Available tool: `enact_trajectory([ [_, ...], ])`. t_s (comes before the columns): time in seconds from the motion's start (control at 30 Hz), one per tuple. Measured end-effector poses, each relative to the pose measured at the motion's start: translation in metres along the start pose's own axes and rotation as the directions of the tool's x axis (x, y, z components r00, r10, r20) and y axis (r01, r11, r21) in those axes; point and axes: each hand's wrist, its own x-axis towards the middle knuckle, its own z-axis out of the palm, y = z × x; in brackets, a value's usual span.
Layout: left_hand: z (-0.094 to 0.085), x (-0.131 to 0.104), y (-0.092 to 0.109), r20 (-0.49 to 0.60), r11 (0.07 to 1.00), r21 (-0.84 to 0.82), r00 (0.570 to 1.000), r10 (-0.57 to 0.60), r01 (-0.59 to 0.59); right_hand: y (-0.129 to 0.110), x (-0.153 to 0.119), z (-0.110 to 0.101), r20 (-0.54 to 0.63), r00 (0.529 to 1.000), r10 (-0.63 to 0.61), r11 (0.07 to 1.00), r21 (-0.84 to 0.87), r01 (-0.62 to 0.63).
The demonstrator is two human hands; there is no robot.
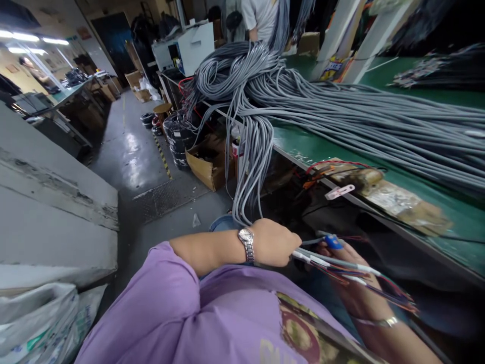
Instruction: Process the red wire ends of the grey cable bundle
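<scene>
My left hand [275, 241], with a wristwatch on its wrist, is closed around a bundle of grey cables [343, 263]. Their ends stick out to the right, with white sleeves and thin coloured wires [397, 293] fanning over my right forearm. Blue tape wraps a digit of my right hand [337, 255], which pinches a single grey cable [313, 242] near its end; thin reddish wires show beyond the fingers. Behind my left hand, a hanging loop of grey cables [253, 162] drops from the bench edge. Part of my right hand's fingers is hidden behind the bundle.
A large heap of grey cables [341, 108] lies along the green bench [291, 141]. On its front edge are a taped cardboard piece [401, 199] and a white-pink clip-like piece [340, 192]. A cardboard box [206, 169] stands on the floor; another person [261, 20] stands behind the bench.
</scene>
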Motion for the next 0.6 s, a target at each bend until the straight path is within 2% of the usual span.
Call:
enact_trajectory([
  [0.17,0.006,0.008,0.0,-0.003,0.999,0.029,1.0,-0.023,0.024,0.006,0.006,-0.008,0.027,0.998,0.05,0.998,0.035,-0.051],
  [0.4,0.016,0.018,-0.002,0.009,0.998,0.044,0.999,-0.052,0.051,0.01,0.009,-0.008,0.043,0.999,0.002,0.998,-0.068,0.001],
  [0.6,0.026,0.029,-0.005,0.001,0.996,0.053,0.997,-0.074,0.074,0.021,0.022,-0.015,0.077,0.997,-0.007,0.999,-0.033,0.01],
])
